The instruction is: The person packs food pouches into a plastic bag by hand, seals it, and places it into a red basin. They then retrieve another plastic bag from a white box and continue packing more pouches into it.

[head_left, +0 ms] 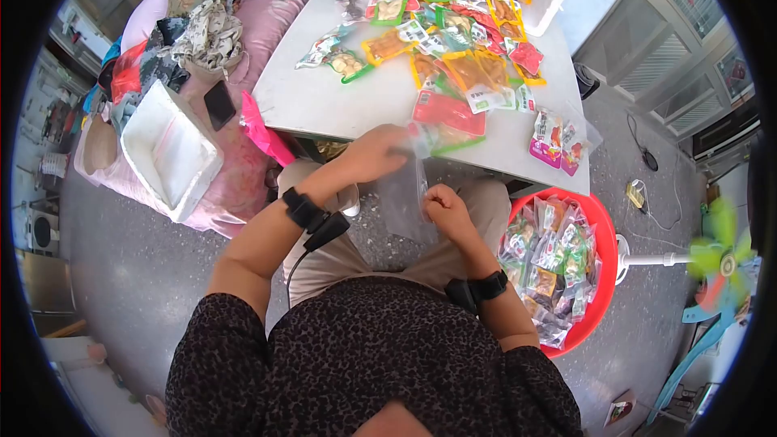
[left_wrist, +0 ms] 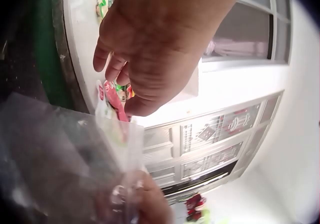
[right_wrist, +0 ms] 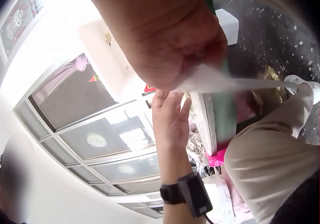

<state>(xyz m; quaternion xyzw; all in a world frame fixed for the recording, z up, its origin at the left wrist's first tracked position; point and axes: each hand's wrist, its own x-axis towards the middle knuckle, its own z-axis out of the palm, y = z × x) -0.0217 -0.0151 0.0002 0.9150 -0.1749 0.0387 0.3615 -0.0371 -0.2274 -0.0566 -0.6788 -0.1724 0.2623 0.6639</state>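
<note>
My left hand (head_left: pixel 376 152) is out at the table's near edge, its fingers and thumb around a blurred snack packet (head_left: pixel 419 141) of pale colour. In the left wrist view the thumb and fingers of the left hand (left_wrist: pixel 150 53) are bent close about red and white packaging (left_wrist: pixel 114 99). Below it hangs a clear plastic bag (head_left: pixel 405 202), over the lap. My right hand (head_left: pixel 447 212) grips this bag at its right side with curled fingers. A red and clear packet (head_left: pixel 453 113) with a green edge lies just beyond the left fingertips.
Many colourful snack packets (head_left: pixel 469 24) are heaped at the table's far side. Two purple-and-white packets (head_left: pixel 558 142) lie at the right corner. A red tub (head_left: pixel 603 275) of filled bags stands on the floor at right, near a fan (head_left: pixel 720 263). A white foam box (head_left: pixel 174 150) sits at left.
</note>
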